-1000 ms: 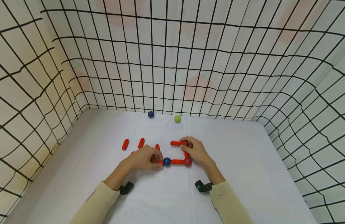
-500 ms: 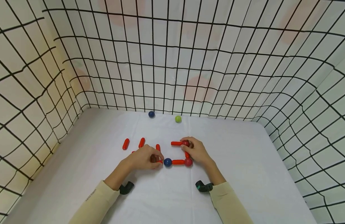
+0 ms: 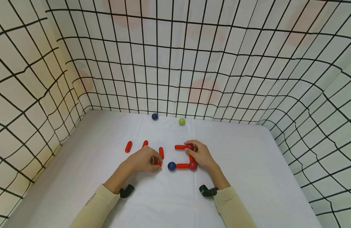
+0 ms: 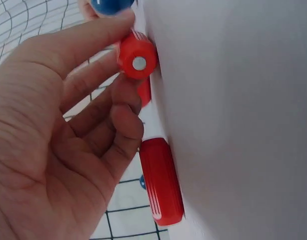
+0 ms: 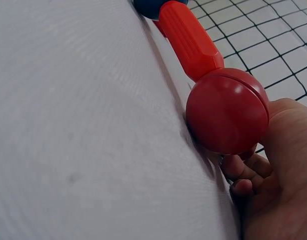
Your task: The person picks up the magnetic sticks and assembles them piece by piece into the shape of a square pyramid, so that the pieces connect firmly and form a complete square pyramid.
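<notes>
Here, left grip (image 3: 145,160) pinches one of seven red rods (image 3: 158,163); right grip (image 3: 201,155) holds one of two red balls (image 3: 189,146).

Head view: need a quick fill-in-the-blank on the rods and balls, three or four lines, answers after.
1. The left hand pinches a red ____ in its grip.
2. At the back wall, beside the dark blue ball, lies a ____ ball.
3. The red rod on the white table joins the blue ball to a ____ ball.
4. The right hand touches the far red ____.

Missing words: rod; green; red; ball
</notes>
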A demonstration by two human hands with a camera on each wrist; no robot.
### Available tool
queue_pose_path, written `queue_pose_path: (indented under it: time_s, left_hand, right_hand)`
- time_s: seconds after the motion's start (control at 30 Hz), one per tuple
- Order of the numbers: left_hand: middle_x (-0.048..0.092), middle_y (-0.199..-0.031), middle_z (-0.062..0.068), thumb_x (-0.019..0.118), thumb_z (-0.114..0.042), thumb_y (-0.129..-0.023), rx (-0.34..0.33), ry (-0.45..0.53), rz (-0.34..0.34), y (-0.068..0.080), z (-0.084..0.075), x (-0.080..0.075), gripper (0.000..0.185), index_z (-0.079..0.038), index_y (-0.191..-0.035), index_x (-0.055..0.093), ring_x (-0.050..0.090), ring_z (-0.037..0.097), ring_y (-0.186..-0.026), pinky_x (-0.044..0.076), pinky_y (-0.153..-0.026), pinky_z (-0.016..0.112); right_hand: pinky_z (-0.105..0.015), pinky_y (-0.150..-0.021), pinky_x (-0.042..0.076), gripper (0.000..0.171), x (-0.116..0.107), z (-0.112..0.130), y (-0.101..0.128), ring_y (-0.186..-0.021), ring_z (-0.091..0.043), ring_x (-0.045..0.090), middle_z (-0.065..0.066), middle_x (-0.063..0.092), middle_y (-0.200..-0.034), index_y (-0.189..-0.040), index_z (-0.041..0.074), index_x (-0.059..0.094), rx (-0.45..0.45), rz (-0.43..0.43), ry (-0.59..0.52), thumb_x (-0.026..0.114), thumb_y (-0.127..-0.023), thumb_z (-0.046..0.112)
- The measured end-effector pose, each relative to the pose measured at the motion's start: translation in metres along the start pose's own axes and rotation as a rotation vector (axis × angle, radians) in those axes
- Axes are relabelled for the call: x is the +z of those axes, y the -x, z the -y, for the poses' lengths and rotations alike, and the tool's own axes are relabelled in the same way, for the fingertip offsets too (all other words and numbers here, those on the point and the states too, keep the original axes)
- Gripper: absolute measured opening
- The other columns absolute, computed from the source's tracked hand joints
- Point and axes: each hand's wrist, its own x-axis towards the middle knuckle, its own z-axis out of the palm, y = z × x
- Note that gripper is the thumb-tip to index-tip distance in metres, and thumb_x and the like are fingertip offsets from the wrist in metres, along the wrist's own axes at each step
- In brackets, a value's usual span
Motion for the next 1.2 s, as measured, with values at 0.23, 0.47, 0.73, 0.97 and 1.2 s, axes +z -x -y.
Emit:
queue_pose_path:
  time_s: [0.23,0.47,0.73,0.97,1.2]
  left_hand:
    - [0.069,-0.081,-0.017,0.084,-0.035,-0.086,-0.049,0.047,-0.042,-0.004,0.005,-0.013,0.020,-0.024,-0.101,0.080,0.061,0.007,-0.067,0.052,-0.063,0.024]
    - [0.071,-0.090,-0.009,0.084,-0.041,-0.086,-0.117,0.068,-0.139,-0.024,0.029,-0.035,0.035,-0.017,-0.111,0.078,0.060,0.011,-0.069,0.051,-0.062,0.027]
    - [0.065,-0.134,0.010,0.080,-0.050,-0.087,-0.254,0.110,-0.200,-0.059,0.054,-0.061,0.067,-0.013,-0.139,0.063,0.064,0.025,-0.109,0.058,-0.092,0.040]
    - [0.034,-0.160,0.020,0.076,-0.048,-0.091,-0.339,0.080,-0.217,-0.088,0.071,-0.070,0.083,-0.017,-0.158,0.038,0.054,0.037,-0.133,0.049,-0.108,0.056]
    - [0.014,-0.171,0.016,0.070,-0.038,-0.097,-0.342,-0.034,-0.179,-0.108,0.085,-0.061,0.083,-0.020,-0.164,0.026,0.036,0.044,-0.150,0.033,-0.120,0.062]
  right_hand:
    - [-0.025,-0.067,0.041,0.029,0.000,-0.002,0.000,-0.079,-0.019,0.051,-0.004,0.055,-0.086,-0.125,0.020,0.070,-0.007,-0.004,-0.008,0.072,-0.096,0.020]
    - [-0.025,-0.066,0.042,0.029,0.001,-0.003,0.000,-0.079,-0.019,0.051,-0.004,0.055,-0.086,-0.125,0.022,0.071,0.008,-0.007,-0.003,0.073,-0.096,0.020]
    - [-0.023,-0.064,0.041,0.029,0.002,-0.003,0.000,-0.078,-0.018,0.051,-0.004,0.054,-0.085,-0.124,0.023,0.071,0.015,-0.014,-0.007,0.074,-0.096,0.021]
    - [-0.023,-0.063,0.042,0.028,0.002,-0.004,0.001,-0.078,-0.020,0.052,-0.004,0.054,-0.085,-0.124,0.024,0.070,0.006,-0.023,-0.005,0.073,-0.096,0.022]
    - [-0.022,-0.062,0.041,0.029,0.003,-0.004,0.000,-0.077,-0.018,0.052,-0.004,0.054,-0.085,-0.125,0.021,0.070,-0.005,-0.017,-0.010,0.073,-0.096,0.021]
